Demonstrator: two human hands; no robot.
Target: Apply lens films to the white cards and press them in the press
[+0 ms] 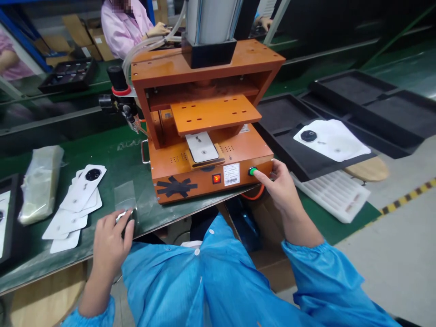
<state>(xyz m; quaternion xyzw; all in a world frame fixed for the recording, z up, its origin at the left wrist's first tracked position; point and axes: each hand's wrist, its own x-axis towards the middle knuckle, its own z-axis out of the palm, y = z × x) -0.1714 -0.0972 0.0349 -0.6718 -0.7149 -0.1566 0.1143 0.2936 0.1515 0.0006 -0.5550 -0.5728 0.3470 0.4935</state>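
Observation:
An orange press machine [207, 177] stands on the green bench. A white flat part [202, 147] lies in its fixture under the raised orange plate [214, 113]. My right hand [277, 184] rests against the machine's front right corner, thumb on the green button [252, 171], fingers curled round the corner. My left hand [111, 238] lies near the bench's front edge, fingers closed on a small shiny object [124, 217] that I cannot make out. A stack of white flat parts [76, 202] lies to its left.
A clear bag of parts [39, 184] lies at the far left. Black trays [374, 109] stand to the right, one holding a white sheet with a black disc [309, 136]. A white slotted tray [335, 193] sits at the right front. Another person in pink [124, 27] works behind.

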